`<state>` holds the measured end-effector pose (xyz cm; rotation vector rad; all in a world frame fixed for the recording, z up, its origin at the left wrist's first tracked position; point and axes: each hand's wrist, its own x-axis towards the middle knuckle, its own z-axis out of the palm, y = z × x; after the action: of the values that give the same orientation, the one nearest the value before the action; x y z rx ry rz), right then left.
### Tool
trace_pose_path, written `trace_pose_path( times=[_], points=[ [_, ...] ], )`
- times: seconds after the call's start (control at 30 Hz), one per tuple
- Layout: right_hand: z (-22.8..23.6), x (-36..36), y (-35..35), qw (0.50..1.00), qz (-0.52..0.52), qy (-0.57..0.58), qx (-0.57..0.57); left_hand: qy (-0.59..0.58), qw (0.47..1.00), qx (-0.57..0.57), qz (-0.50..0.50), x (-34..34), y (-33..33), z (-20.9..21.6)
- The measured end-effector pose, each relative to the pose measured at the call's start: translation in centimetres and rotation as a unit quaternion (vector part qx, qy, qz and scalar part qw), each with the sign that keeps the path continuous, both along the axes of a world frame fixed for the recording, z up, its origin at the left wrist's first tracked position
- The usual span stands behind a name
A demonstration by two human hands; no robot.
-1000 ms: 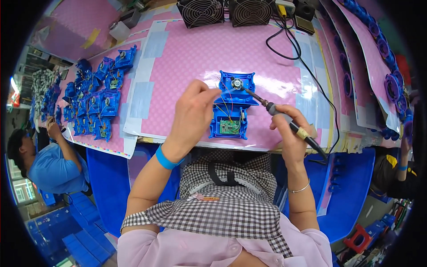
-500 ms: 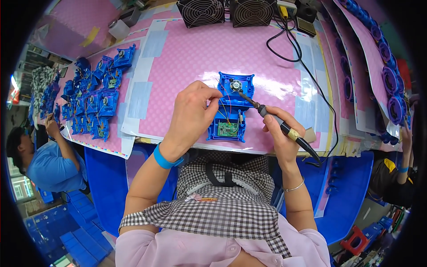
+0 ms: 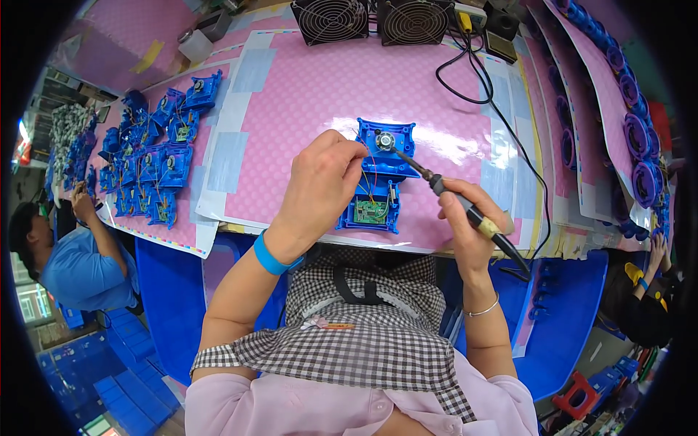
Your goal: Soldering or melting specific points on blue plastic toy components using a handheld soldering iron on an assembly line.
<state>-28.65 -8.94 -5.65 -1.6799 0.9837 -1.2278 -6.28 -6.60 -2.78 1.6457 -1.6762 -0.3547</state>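
In front of me lies an opened blue plastic housing (image 3: 396, 169), its two halves joined by thin coloured wires. The far half carries a small round speaker (image 3: 385, 141); a green circuit board (image 3: 371, 212) sits in the near half. My right hand (image 3: 472, 225) is closed around the grip of a soldering iron (image 3: 465, 207). The iron's tip points at the speaker's lower right edge; whether it touches cannot be made out. At the housing's left side, my left hand (image 3: 320, 185) pinches a thin wire, with its fingertips close to the speaker.
Several similar blue housings (image 3: 149, 163) are grouped to the left. Two black fans (image 3: 331, 22) stand at the far edge beside a soldering stand (image 3: 502, 47). The iron's black cable (image 3: 520, 149) loops down the right. Co-workers (image 3: 87, 265) sit on both sides; blue bins (image 3: 174, 312) are below the table.
The soldering iron and my right hand have shifted slightly right and toward me, the tip still by the speaker. My left hand has barely moved. At far right, a co-worker's hands have come further into view.
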Motion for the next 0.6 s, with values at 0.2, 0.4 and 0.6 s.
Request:
trace_pose_path(
  times=[0.2,0.4,0.6],
  points=[
    [0.5,-1.2,-0.9,0.998,-0.036,0.046,0.021,-0.017,0.999,-0.027,-0.028,-0.6,-0.6,-0.3],
    [0.3,-0.7,-1.1,0.999,-0.017,0.042,0.018,-0.015,0.998,-0.034,-0.045,-1.2,-1.5,-1.0],
    [0.4,-0.7,-1.1,0.999,-0.026,0.044,0.014,-0.013,0.998,-0.028,-0.048,-1.5,-1.8,-1.2]
  ],
)
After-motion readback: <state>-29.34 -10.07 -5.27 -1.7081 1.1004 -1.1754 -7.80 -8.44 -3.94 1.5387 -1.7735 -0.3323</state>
